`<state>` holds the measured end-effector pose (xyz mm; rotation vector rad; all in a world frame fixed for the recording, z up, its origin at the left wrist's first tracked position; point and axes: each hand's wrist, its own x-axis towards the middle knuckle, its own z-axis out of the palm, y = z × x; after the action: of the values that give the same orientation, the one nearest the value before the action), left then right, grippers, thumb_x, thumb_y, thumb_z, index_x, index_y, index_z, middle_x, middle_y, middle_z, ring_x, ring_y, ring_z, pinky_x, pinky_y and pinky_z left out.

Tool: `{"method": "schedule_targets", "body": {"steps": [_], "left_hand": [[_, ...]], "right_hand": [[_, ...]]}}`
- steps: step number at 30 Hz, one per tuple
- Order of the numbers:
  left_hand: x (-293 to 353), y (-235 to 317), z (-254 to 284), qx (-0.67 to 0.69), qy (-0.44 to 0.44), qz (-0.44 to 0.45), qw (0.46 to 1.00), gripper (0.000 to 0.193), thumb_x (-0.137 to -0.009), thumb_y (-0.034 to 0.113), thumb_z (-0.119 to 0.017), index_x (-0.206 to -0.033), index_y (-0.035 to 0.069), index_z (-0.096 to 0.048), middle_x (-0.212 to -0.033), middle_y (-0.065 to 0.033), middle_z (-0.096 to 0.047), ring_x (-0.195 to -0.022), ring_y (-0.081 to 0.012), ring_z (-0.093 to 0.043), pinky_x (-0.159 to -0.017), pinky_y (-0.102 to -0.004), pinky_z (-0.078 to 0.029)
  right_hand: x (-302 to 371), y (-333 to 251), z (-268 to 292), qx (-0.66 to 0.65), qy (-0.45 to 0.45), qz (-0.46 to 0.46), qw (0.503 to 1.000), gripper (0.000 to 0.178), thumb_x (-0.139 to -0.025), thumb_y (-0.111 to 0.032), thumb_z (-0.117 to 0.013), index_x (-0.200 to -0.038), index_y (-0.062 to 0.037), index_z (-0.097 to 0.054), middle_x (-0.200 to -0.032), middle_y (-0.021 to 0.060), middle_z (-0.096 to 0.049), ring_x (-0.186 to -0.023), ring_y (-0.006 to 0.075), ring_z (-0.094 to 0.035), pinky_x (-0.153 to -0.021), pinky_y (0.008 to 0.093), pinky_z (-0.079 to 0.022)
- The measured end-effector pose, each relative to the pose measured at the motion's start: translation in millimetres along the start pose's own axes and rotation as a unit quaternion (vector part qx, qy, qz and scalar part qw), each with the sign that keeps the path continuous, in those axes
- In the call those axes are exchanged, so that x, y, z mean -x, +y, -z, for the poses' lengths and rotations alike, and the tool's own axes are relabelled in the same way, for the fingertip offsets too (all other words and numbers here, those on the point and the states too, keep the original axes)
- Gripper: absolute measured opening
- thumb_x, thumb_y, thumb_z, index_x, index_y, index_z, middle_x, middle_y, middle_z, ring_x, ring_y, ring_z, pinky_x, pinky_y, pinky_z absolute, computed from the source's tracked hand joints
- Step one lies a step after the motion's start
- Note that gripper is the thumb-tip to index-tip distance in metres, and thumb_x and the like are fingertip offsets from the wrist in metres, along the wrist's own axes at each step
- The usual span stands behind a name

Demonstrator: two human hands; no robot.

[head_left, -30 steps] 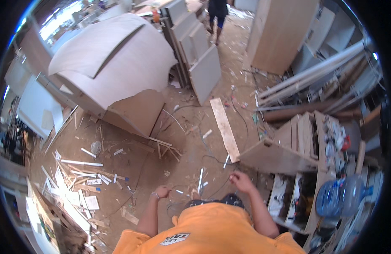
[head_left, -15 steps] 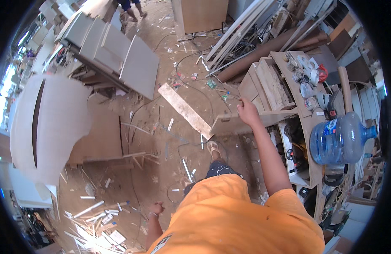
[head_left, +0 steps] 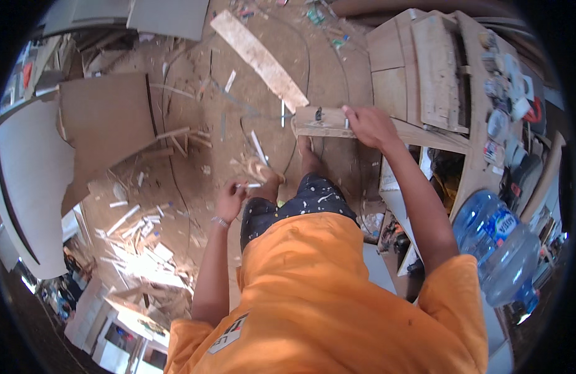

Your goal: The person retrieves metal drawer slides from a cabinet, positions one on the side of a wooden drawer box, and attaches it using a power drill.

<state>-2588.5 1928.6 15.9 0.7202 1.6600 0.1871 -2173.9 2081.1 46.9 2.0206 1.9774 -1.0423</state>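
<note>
My right hand (head_left: pixel 370 126) is closed over the top edge of a light wooden panel (head_left: pixel 328 124), which extends out from the wooden cabinet (head_left: pixel 388 81) on the right. A small dark fitting (head_left: pixel 318 114) shows near the panel's free end. Just under the fingertips is a small white piece too small to name. Low on the left hangs my left hand (head_left: pixel 229 201), its fingers loosely apart. A short white stick (head_left: pixel 253 185) appears beside those fingers; it seems to lie on the floor.
A long pale board (head_left: pixel 260 59) lies on the dirt floor ahead, among cables. Offcuts (head_left: pixel 141 249) are heaped at lower left, below a brown panel (head_left: pixel 107 124). Cans and jars (head_left: pixel 497 121) stand on the cabinet; a blue water bottle (head_left: pixel 497 230) is near my right arm.
The view has tilted down, showing more of my legs. My left hand has come up and forward beside my leg. My right hand still grips the panel, whose top now shows nearer me.
</note>
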Motion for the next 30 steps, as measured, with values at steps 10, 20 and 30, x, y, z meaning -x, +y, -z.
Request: {"method": "schedule_targets", "body": {"steps": [10, 20, 30], "left_hand": [[-96.2, -122.9, -189.2, -0.137, -0.117, 0.011, 0.984, 0.032, -0.096, 0.018, -0.058, -0.123, 0.003, -0.063, -0.111, -0.0209, -0.070, -0.105, -0.0351, -0.066, -0.094, -0.0390, -0.050], [-124.2, -116.7, -219.4, -0.083, -0.132, 0.055, 0.986, 0.042, -0.092, 0.035, -0.053, -0.112, 0.002, -0.070, -0.112, -0.0304, -0.065, -0.107, -0.0420, -0.063, -0.097, -0.0450, -0.049], [-121.4, -115.1, -218.2, -0.084, -0.179, -0.174, 0.965, 0.051, -0.089, 0.036, -0.060, -0.129, 0.005, -0.060, -0.122, -0.0286, -0.062, -0.115, -0.0417, -0.060, -0.100, -0.0446, -0.047]], "right_hand": [[-11.7, -10.1, -0.8, -0.033, 0.079, -0.002, 0.996, 0.043, -0.100, -0.042, -0.049, -0.097, -0.0033, -0.067, -0.084, 0.0223, -0.065, -0.083, 0.0423, -0.064, -0.073, 0.0461, -0.049], [7.1, -8.8, -22.2, -0.023, 0.094, -0.020, 0.995, 0.037, -0.103, -0.031, -0.047, -0.094, 0.0024, -0.062, -0.070, 0.0156, -0.055, -0.065, 0.0241, -0.055, -0.065, 0.0359, -0.044], [15.8, -21.5, -13.2, 0.010, 0.128, 0.054, 0.990, 0.034, -0.098, -0.028, -0.049, -0.080, 0.0010, -0.056, -0.068, 0.0216, -0.054, -0.068, 0.0426, -0.056, -0.065, 0.0472, -0.042]]}}
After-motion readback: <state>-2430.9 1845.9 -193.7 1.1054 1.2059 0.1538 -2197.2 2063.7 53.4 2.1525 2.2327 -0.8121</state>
